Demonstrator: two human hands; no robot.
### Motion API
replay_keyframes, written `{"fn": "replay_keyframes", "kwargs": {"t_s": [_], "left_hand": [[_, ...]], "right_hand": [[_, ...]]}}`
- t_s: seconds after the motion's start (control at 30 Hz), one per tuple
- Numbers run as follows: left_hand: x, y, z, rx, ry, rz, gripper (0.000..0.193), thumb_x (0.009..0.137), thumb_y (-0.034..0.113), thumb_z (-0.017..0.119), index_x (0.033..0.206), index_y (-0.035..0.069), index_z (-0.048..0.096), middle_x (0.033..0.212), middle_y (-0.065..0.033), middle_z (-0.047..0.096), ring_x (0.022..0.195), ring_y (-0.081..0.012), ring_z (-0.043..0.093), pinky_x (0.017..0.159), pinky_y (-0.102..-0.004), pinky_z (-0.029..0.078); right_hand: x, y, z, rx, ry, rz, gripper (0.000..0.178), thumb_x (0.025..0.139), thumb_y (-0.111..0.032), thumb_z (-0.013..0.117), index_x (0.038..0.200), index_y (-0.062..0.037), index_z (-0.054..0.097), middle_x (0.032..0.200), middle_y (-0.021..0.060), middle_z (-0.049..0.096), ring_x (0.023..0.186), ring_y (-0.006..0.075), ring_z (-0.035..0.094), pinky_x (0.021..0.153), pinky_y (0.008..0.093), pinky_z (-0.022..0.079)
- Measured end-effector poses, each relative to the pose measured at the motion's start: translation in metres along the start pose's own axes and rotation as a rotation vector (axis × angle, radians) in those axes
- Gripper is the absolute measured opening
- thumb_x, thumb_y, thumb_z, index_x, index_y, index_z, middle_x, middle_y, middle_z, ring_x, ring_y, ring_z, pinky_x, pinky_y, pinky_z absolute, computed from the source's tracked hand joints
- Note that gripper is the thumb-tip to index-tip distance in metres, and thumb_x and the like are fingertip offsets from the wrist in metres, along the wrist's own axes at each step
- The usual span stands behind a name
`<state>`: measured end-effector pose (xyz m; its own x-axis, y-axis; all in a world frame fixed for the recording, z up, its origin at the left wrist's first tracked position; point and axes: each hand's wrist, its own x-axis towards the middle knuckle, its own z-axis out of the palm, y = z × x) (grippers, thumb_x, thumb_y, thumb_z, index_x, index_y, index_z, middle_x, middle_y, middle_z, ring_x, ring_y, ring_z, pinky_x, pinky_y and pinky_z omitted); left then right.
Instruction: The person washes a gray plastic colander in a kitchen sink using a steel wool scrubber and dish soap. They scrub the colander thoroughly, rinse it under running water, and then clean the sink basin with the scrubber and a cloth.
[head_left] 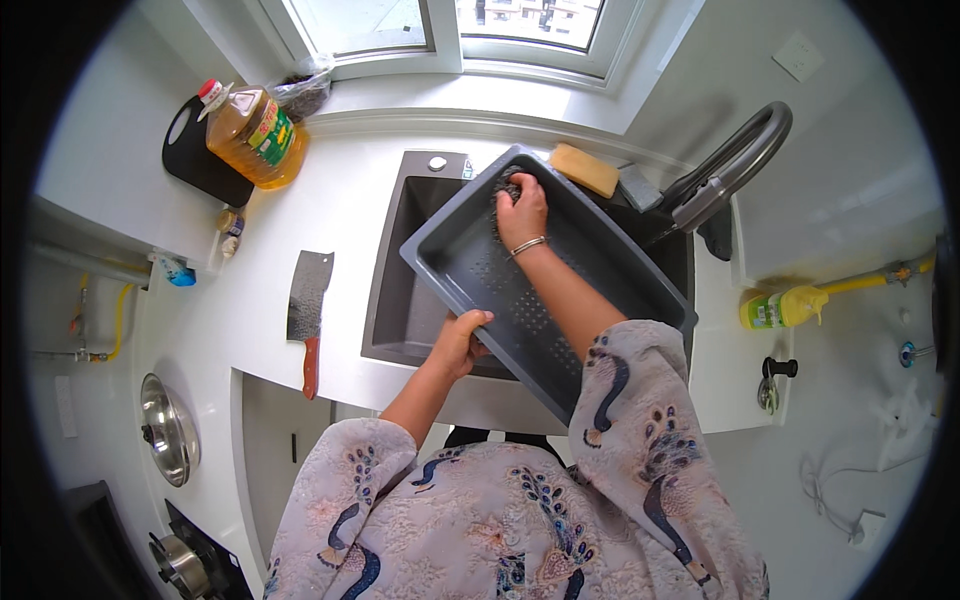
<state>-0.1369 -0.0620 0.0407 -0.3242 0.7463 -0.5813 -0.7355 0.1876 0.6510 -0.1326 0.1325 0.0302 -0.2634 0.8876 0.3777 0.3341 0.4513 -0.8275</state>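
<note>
A grey rectangular draining basket [600, 250] with small holes in its bottom is tilted over the dark sink [388, 325]. My left hand [458, 342] is closed round its near left rim, the thumb on top and the fingers under the edge. Inside the basket, near its far corner, my right hand [524, 212] is closed on a dark scouring pad [508, 182], which sits against the wall. Part of the pad is hidden by the fingers. Just beyond the basket lie a yellow sponge [584, 170] and a grey block-shaped pad [638, 188].
A curved faucet [745, 165] rises at the right. On the left counter lies a cleaver [312, 300]; behind it stand an oil jug [258, 135] and a black board [195, 155]. A yellow-green bottle [785, 308] is at the right; a pot lid [168, 430] lies near left.
</note>
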Motion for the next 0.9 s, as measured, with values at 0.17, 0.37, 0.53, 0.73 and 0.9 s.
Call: {"fn": "replay_keyframes", "kwargs": {"t_s": [0.17,0.37,0.53,0.73,0.9], "left_hand": [[0.009,-0.003,-0.011,0.014,-0.101,-0.031,0.035,0.075,0.016,0.060,0.106,0.004,0.048,0.088,-0.0059,0.059,0.067,-0.0162,0.060,0.053,-0.0284,0.048],[0.011,0.013,-0.011,0.123,-0.112,-0.055,0.052,0.073,0.015,0.059,0.118,0.002,0.037,0.099,-0.0112,0.055,0.074,-0.0201,0.062,0.054,-0.0328,0.054],[0.018,0.000,-0.019,-0.030,-0.097,-0.049,0.041,0.074,0.013,0.060,0.111,0.000,0.048,0.093,-0.0097,0.061,0.081,-0.0238,0.064,0.073,-0.0362,0.055],[0.029,-0.013,-0.032,-0.013,-0.087,-0.068,0.034,0.075,0.009,0.058,0.107,0.000,0.052,0.095,-0.0116,0.062,0.083,-0.0244,0.064,0.075,-0.0371,0.054],[0.023,-0.010,-0.030,-0.051,-0.130,-0.021,0.042,0.074,0.009,0.057,0.113,0.001,0.045,0.095,-0.0106,0.059,0.081,-0.0237,0.063,0.065,-0.0356,0.055]], "right_hand": [[-0.062,-0.028,-0.003,0.163,-0.675,-0.385,0.025,0.074,-0.005,0.063,0.099,-0.0077,0.063,0.099,0.0161,0.058,0.094,0.0340,0.057,0.084,0.0383,0.047],[-0.048,-0.037,-0.013,-0.298,-0.735,-0.424,0.022,0.078,-0.009,0.056,0.098,-0.0116,0.066,0.092,0.0124,0.057,0.086,0.0308,0.061,0.075,0.0386,0.051],[-0.022,-0.060,-0.016,-0.997,-1.294,-0.217,0.034,0.076,-0.016,0.064,0.110,-0.0111,0.063,0.123,0.0097,0.056,0.108,0.0232,0.058,0.083,0.0362,0.050],[-0.027,-0.060,-0.020,-0.302,-0.962,-0.346,0.032,0.079,-0.012,0.054,0.111,-0.0111,0.057,0.104,0.0154,0.060,0.095,0.0322,0.061,0.079,0.0378,0.050],[-0.043,-0.044,-0.017,-0.624,-1.225,-0.311,0.034,0.079,-0.008,0.054,0.111,-0.0132,0.061,0.099,0.0143,0.062,0.099,0.0291,0.061,0.084,0.0396,0.049]]}}
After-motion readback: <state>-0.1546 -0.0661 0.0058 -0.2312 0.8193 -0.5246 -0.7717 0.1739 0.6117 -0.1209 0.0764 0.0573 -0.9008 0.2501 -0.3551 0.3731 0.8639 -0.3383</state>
